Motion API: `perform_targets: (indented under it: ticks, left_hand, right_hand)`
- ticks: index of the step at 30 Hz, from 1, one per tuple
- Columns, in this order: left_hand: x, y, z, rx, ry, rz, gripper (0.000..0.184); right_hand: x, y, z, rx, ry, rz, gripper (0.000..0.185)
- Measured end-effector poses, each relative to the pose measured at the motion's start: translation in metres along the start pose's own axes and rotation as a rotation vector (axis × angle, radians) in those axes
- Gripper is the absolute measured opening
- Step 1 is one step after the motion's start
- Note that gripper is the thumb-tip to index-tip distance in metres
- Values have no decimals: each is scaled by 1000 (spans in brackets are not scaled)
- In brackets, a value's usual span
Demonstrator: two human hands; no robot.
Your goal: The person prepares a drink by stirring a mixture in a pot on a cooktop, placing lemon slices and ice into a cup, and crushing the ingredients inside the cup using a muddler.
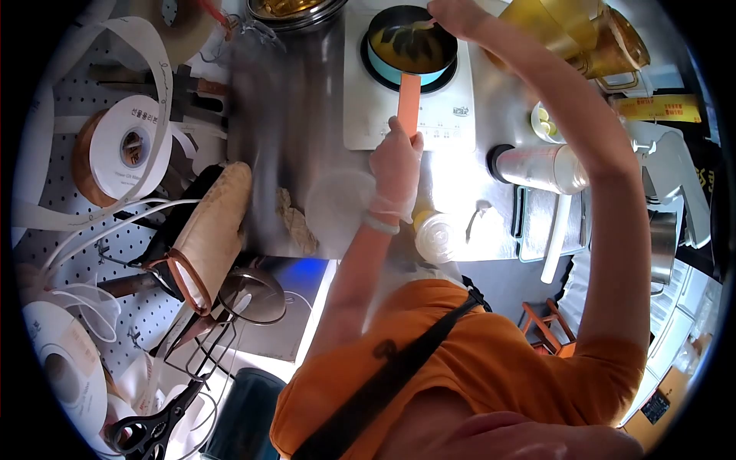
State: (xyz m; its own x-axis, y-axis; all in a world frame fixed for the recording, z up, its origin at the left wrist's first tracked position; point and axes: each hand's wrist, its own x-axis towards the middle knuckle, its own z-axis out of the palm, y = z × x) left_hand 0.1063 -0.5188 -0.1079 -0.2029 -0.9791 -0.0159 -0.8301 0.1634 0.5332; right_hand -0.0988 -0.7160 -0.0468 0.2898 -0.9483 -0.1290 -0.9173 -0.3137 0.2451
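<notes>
A small dark pan (386,38) with a turquoise outside sits on the white cooktop (364,123). Yellowish liquid with dark pieces lies inside it. My left hand (396,170), in a thin clear glove, is closed around the pan's orange handle (409,100). Over the pan's right rim, my right hand (458,17) holds a thin utensil (418,25) whose end reaches into the liquid. What kind of utensil it is, I cannot make out.
Right of the cooktop are a small bowl (547,123), a clear cylindrical container (537,166) and amber jugs (613,46). A lidded tub (437,236) stands near the counter's front edge. Ribbon spools (132,146), an oven mitt (211,222) and black scissors (157,422) are at left.
</notes>
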Motion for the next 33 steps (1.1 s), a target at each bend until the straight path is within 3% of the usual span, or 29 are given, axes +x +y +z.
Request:
perform_targets:
  ticks: [4,6,7,9,10,11,13,15,17,18,23,25,29,31,33]
  left_hand:
    - [1,6,-4,-78,-110,-126,45]
    - [0,5,-3,-92,-112,-130,44]
    - [0,5,-3,-94,-105,-130,44]
    - [0,4,-3,-69,-78,-115,43]
    - [0,1,-1,-68,-70,-112,43]
    - [0,-2,2,-36,-59,-71,46]
    - [0,-2,1,-2,-44,-25,49]
    - [1,-2,0,-5,-95,-52,49]
    - [1,-3,1,-9,-66,-45,48]
    - [0,-3,2,-18,-34,-44,47]
    - [3,2,-5,-104,-131,-119,41]
    - [4,0,-4,-102,-124,-107,41]
    - [3,-1,-2,0,-31,-24,40]
    - [3,-3,-1,-18,-37,-20,39]
    - [2,-5,3,-61,-43,-20,40]
  right_hand:
    - [-2,8,-8,-49,-227,86,38]
    - [-6,16,-19,256,-579,244,28]
    - [-5,15,-27,252,-573,242,28]
    - [-11,7,-43,708,-850,499,18]
    - [-17,4,-40,961,-826,524,19]
    - [-18,-3,-36,959,-817,521,19]
    - [-18,-14,-18,1324,-557,527,19]
    - [-10,-6,-15,1317,-496,447,18]
    - [-9,-3,-12,424,35,36,16]
    - [-18,-12,-42,345,-78,117,13]
    - [-49,-45,-49,289,-183,-74,12]
    - [-50,-54,-22,207,72,-118,13]
    - [-48,-38,-4,111,137,-32,14]
    - [-58,-42,-25,131,14,37,13]
    - [-65,-51,-37,227,-49,-131,14]
